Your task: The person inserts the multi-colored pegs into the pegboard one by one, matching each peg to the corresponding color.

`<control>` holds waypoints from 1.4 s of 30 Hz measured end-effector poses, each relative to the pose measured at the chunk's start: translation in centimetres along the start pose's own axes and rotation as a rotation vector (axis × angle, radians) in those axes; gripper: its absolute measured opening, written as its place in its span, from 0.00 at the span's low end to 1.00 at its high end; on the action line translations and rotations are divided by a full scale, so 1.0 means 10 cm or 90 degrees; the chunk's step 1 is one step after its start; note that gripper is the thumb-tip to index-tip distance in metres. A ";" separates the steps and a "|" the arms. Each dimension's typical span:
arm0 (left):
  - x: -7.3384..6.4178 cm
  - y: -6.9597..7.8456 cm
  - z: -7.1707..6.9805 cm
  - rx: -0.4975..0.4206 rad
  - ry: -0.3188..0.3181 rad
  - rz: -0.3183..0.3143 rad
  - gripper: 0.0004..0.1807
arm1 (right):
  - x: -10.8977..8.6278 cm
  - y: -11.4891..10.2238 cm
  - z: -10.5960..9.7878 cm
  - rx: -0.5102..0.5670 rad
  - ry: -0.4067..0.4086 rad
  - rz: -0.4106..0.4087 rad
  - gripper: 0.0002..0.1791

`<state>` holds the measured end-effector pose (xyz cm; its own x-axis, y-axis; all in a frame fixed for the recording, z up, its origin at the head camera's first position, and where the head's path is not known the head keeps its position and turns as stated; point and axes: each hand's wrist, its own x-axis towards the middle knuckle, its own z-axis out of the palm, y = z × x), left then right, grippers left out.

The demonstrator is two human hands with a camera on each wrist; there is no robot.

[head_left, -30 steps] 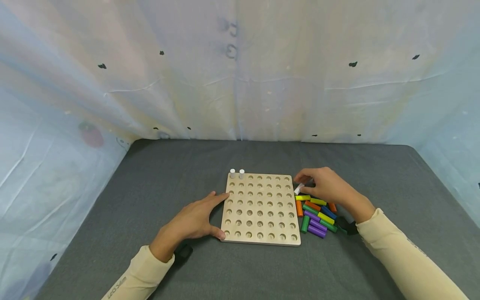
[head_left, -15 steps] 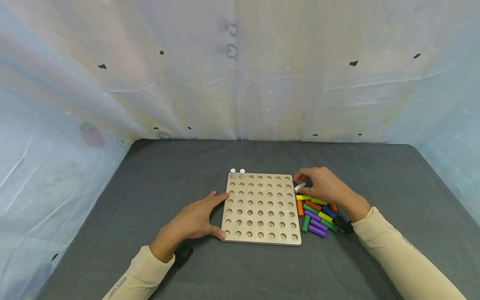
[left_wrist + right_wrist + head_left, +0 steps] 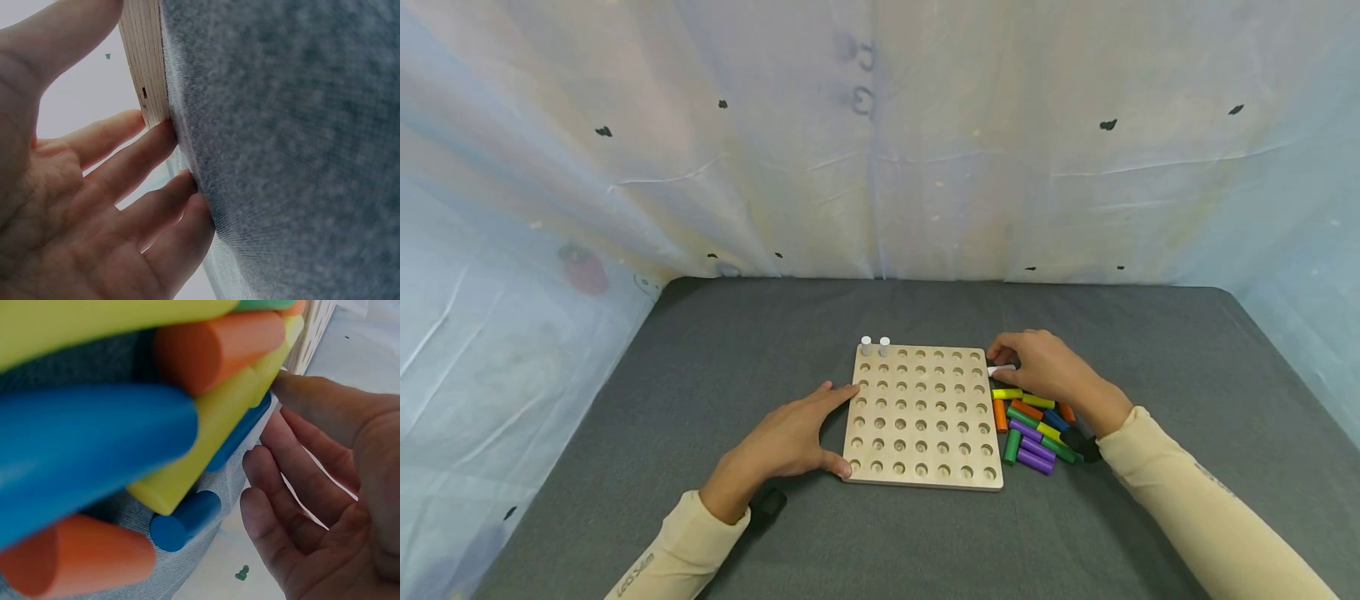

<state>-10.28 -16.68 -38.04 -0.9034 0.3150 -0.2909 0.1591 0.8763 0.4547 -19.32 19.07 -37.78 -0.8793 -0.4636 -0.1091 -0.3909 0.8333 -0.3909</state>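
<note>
A square wooden pegboard (image 3: 921,417) lies flat on the grey cloth, with two white pegs (image 3: 875,343) standing in its far-left holes. My left hand (image 3: 822,429) rests flat against the board's left edge, fingers straight, thumb at the near-left corner. In the left wrist view the board's edge (image 3: 147,69) sits against those fingers (image 3: 134,156). My right hand (image 3: 1003,360) hovers off the board's far-right corner and pinches a white peg (image 3: 1002,369). Below it lies a pile of coloured pegs (image 3: 1033,429). The right wrist view shows blue (image 3: 81,450), yellow (image 3: 212,425) and orange (image 3: 219,340) pegs close up.
Grey cloth (image 3: 737,350) covers the table around the board. A pale crinkled sheet (image 3: 880,167) walls in the back and both sides. A dark strap (image 3: 767,504) sits at my left wrist and another (image 3: 1078,442) at my right.
My right hand has drifted slightly away from me along the board's right side, carrying the white peg, which now lies level. The left hand and board have not moved.
</note>
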 end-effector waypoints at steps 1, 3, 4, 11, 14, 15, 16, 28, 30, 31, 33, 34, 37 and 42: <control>0.00 0.00 0.00 0.001 0.001 0.000 0.60 | 0.00 0.00 0.00 0.001 -0.003 0.003 0.12; 0.00 0.00 0.00 0.001 0.001 0.001 0.60 | 0.01 0.00 0.00 0.004 -0.010 0.010 0.11; 0.00 0.00 0.00 0.002 0.001 0.001 0.60 | 0.01 -0.01 0.00 0.005 -0.015 0.013 0.10; -0.01 0.01 -0.01 0.002 0.000 -0.002 0.60 | 0.03 -0.03 -0.01 0.006 -0.034 0.020 0.10; 0.00 0.01 -0.01 0.001 0.000 -0.002 0.59 | 0.03 -0.04 -0.01 0.007 -0.030 0.018 0.10; 0.00 0.01 -0.01 0.002 -0.001 -0.003 0.59 | 0.03 -0.04 -0.01 0.007 -0.029 0.015 0.10; 0.00 0.01 -0.01 0.002 -0.002 -0.003 0.59 | 0.02 -0.04 -0.01 0.008 -0.028 0.015 0.10; -0.01 0.00 -0.02 0.001 -0.007 0.003 0.59 | 0.00 -0.05 -0.01 0.009 -0.025 0.020 0.10; -0.01 0.00 -0.02 0.001 -0.006 0.006 0.59 | -0.01 -0.06 -0.02 0.007 -0.021 0.021 0.10; -0.01 0.00 -0.02 0.000 -0.005 0.007 0.59 | -0.01 -0.06 -0.02 0.007 -0.018 0.022 0.10; 0.00 0.00 -0.01 -0.001 -0.003 0.010 0.59 | -0.02 -0.07 -0.03 0.008 -0.013 0.023 0.11; -0.01 0.00 -0.02 -0.002 -0.003 0.011 0.59 | -0.03 -0.07 -0.03 0.010 -0.010 0.023 0.11; -0.01 0.00 -0.01 -0.006 -0.003 0.010 0.59 | -0.04 -0.06 -0.04 0.015 -0.001 0.023 0.13; -0.02 -0.01 -0.01 -0.008 -0.005 0.006 0.59 | -0.05 -0.05 -0.03 0.014 0.028 0.011 0.13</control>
<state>-10.20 -16.87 -37.95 -0.8990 0.3262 -0.2923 0.1627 0.8683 0.4686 -18.75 19.03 -37.26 -0.8971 -0.4354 -0.0750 -0.3706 0.8340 -0.4088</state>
